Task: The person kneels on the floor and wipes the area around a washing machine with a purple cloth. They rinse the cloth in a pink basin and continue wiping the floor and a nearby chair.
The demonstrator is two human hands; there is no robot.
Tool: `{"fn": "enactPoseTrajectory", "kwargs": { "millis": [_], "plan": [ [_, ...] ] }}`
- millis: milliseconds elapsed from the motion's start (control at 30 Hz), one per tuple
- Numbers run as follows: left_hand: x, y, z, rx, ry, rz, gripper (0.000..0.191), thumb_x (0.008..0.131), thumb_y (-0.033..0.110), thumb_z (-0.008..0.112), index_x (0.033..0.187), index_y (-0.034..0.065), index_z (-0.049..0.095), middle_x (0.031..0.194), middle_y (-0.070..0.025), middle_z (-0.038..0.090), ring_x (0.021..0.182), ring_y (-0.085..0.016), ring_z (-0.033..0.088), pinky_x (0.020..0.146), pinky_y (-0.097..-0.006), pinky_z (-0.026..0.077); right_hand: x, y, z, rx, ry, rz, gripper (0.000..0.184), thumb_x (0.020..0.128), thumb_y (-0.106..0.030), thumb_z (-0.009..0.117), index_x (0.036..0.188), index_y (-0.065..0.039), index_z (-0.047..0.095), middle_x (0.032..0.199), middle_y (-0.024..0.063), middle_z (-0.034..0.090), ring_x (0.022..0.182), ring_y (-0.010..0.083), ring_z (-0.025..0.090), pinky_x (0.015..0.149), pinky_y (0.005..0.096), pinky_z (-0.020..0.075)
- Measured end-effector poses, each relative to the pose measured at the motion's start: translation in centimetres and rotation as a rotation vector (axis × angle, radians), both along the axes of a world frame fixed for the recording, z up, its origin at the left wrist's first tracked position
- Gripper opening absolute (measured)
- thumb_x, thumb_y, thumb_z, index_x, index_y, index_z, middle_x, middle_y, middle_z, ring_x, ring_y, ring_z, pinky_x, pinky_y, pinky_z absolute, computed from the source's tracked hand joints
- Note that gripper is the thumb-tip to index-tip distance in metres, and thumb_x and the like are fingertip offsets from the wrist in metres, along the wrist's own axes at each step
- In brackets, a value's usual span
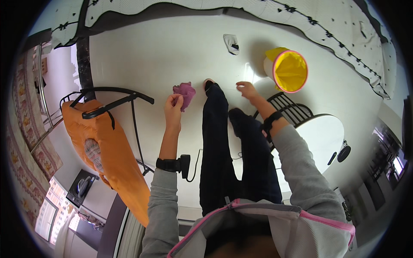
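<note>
My left hand (174, 103) pinches a crumpled purple-pink cloth (185, 95) between thumb and fingers, left of my feet. Out to the right, my right hand (247, 90) has its fingers slightly bent and apart, with nothing in them. Beyond it stands a round bin (290, 71) with a pink rim and a yellow liner. A small pale item with a dark patch (231, 44), perhaps a sock or slipper, lies on the floor ahead.
At the left is a black-framed chair with an orange cushion (119, 161). A black slatted chair (290, 108) and a round white table (319, 142) stand at the right. Patterned fabric with a dark wavy edge (193, 6) spans the far side.
</note>
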State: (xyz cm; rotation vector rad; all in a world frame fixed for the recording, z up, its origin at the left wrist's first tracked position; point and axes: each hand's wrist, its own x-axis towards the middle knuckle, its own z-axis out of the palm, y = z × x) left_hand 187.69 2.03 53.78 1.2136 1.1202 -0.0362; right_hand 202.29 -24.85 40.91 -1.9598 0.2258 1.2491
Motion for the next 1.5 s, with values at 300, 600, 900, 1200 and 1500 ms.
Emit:
{"fn": "enactPoseTrajectory", "kwargs": {
  "millis": [300,600,900,1200,1500],
  "plan": [
    [-0.6,3.1,-14.1,-0.044,0.184,0.153,0.01,0.095,0.013,0.058,0.101,0.0042,0.059,0.091,0.0012,0.058,0.083,-0.007,0.051,0.075,-0.0221,0.041,7.6,4.6,-22.6,-0.164,0.194,-0.185,0.036,0.087,-0.017,0.06,0.123,-0.019,0.063,0.101,0.0025,0.053,0.079,0.0151,0.049,0.063,0.0261,0.0434],
    [-6.7,1.8,-22.6,-0.11,0.331,0.186,0.014,0.097,0.012,0.055,0.106,0.0011,0.056,0.098,-0.0062,0.061,0.088,-0.013,0.06,0.082,-0.0275,0.05,10.4,5.3,-39.2,-0.259,-0.122,-0.256,0.039,0.091,-0.021,0.058,0.127,-0.007,0.058,0.13,0.0108,0.054,0.113,0.0222,0.053,0.095,0.035,0.0405],
    [-9.3,-0.4,-15.8,-0.06,0.399,0.152,0.009,0.093,0.009,0.059,0.1,0.0033,0.061,0.09,0.0017,0.058,0.083,-0.007,0.051,0.075,-0.0217,0.042,10.7,2.0,-21.8,-0.33,-0.459,0.182,0.03,0.076,-0.032,0.071,0.089,-0.004,0.071,0.088,0.0172,0.07,0.086,0.0321,0.067,0.078,0.0404,0.05],
    [-13.3,-1.3,-4.6,0.006,0.247,0.369,0.012,0.092,0.013,0.061,0.097,0.0024,0.061,0.082,-0.0007,0.06,0.073,-0.008,0.054,0.064,-0.0228,0.043,14.4,5.8,-3.6,-0.116,-0.63,0.316,0.042,0.068,-0.01,0.076,0.105,-0.003,0.059,0.076,0.0092,0.06,0.069,0.0234,0.058,0.065,0.036,0.0463],
    [-12.2,0.4,10.9,-0.066,-0.09,0.596,0.024,0.085,-0.004,0.06,0.108,-0.0047,0.055,0.093,-0.0127,0.064,0.077,-0.02,0.065,0.07,-0.0318,0.055,18.3,18.2,15.3,0.226,-0.612,0.601,0.036,0.069,0.002,0.074,0.102,0.004,0.061,0.087,0.0112,0.069,0.077,0.0158,0.065,0.071,0.0285,0.0519]
  ]
}}
